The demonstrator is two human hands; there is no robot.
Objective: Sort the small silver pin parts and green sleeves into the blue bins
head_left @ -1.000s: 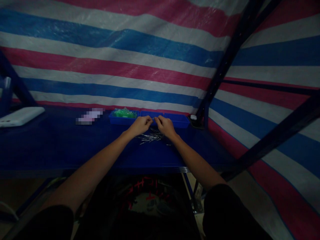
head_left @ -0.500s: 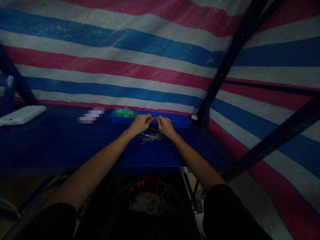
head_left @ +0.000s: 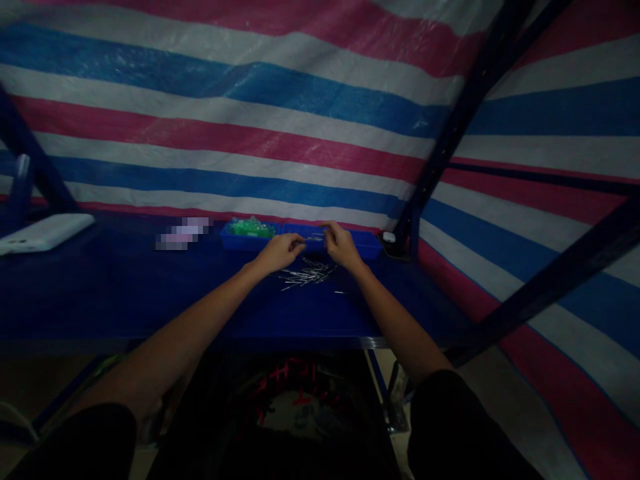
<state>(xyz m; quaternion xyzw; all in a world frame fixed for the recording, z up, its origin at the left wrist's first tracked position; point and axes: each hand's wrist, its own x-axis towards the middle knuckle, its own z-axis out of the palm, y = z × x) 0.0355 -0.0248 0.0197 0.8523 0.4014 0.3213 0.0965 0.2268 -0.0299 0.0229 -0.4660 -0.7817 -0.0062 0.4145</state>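
Observation:
A loose pile of thin metal pins (head_left: 307,274) lies on the dark blue table (head_left: 125,293). My left hand (head_left: 281,251) hovers just left of the pile with its fingers pinched together; what they hold is too small to make out. My right hand (head_left: 341,243) reaches over the middle compartment of a blue divided tray (head_left: 367,248), fingers pinched on something tiny. The tray's left compartment holds green pieces (head_left: 249,227).
A white flat device (head_left: 43,233) lies at the table's far left, and a small blurred pale item (head_left: 183,233) rests left of the tray. A white cap (head_left: 389,237) sits by the dark shelf post (head_left: 450,133). Striped tarpaulin covers the wall behind.
My hands were pinched together above the pins; now they have parted, and my right hand has moved back and right over the tray. The left hand stays near the pile.

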